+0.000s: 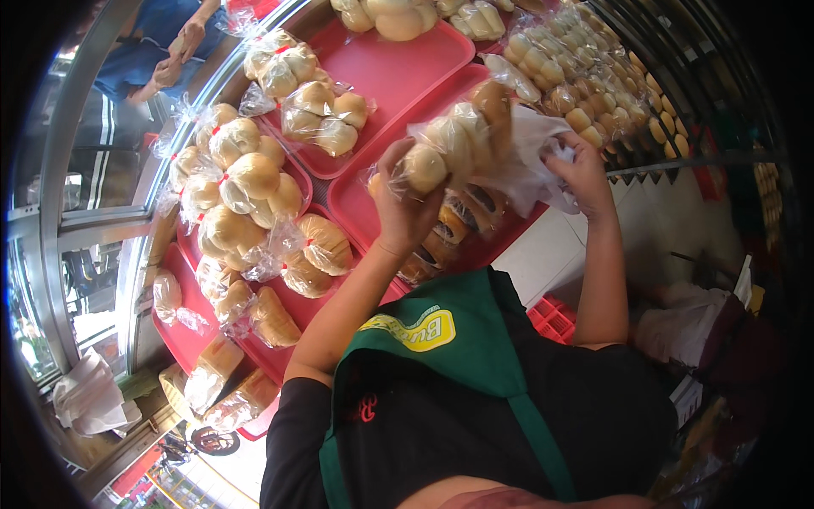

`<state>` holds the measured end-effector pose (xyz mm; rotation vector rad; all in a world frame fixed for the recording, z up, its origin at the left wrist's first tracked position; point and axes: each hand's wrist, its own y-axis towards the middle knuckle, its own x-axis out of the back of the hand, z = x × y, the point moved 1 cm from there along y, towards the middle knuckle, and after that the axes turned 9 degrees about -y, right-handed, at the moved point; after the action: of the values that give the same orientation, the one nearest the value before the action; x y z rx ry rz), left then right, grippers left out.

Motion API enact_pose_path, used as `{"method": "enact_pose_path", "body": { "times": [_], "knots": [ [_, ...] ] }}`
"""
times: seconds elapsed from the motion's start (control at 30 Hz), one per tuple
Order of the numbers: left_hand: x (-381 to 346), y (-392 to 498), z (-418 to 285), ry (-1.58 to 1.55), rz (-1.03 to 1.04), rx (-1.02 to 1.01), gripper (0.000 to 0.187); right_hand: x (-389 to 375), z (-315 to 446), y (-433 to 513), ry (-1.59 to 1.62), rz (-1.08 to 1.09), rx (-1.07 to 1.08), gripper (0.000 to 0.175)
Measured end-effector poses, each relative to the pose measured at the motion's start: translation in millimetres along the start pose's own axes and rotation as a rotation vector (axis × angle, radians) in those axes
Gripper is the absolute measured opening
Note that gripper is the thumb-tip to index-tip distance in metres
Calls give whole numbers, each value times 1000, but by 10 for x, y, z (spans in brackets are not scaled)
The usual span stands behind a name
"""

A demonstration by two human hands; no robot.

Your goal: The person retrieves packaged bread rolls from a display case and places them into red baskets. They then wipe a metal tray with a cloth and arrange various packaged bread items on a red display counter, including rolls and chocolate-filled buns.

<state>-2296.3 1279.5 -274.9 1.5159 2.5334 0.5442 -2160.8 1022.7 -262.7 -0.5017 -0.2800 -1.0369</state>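
My left hand grips a clear plastic pack of bread rolls near its rounded end, lifted over a red tray. A browner long bread lies along the pack's far side; whether it belongs to the same pack I cannot tell. In my right hand is the bunched edge of a thin white plastic bag. The bag spreads toward the rolls and touches or overlaps their right end. Below my left hand, wrapped breads with dark filling lie on the red tray.
Bagged buns with red ties pile up at left beside the glass case's metal frame. Packed rolls fill a rack at upper right. Another person's hands show beyond the glass. A red crate is on the floor.
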Motion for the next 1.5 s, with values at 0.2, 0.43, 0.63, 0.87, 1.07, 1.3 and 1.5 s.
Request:
{"method": "enact_pose_path", "body": {
  "times": [0.2, 0.43, 0.63, 0.87, 1.07, 1.3, 1.5],
  "knots": [
    [304, 296, -106, -324, -189, 120, 61, -25, 269, -53, -41, -330, 138, 43],
    [836, 453, -728, -557, -469, -27, 51, -692, 830, 14, 442, 158, 173, 42],
    [702, 106, -864, -399, -482, -139, 72, -885, 874, 266, 691, 7, 118, 22],
    [275, 29, -261, 382, 248, -619, 46, -607, 951, -40, 559, -290, 211, 22],
    [-66, 229, -294, 579, 444, -738, 34, -674, 1291, -517, 153, -41, 666, 20],
    [6, 843, -360, 365, 429, -415, 27, -48, 1762, -104, 654, -337, 491, 20],
    [804, 661, 107, 476, 87, 286, 36, 128, 1932, 154, 614, -34, 717, 64]
  ]
}}
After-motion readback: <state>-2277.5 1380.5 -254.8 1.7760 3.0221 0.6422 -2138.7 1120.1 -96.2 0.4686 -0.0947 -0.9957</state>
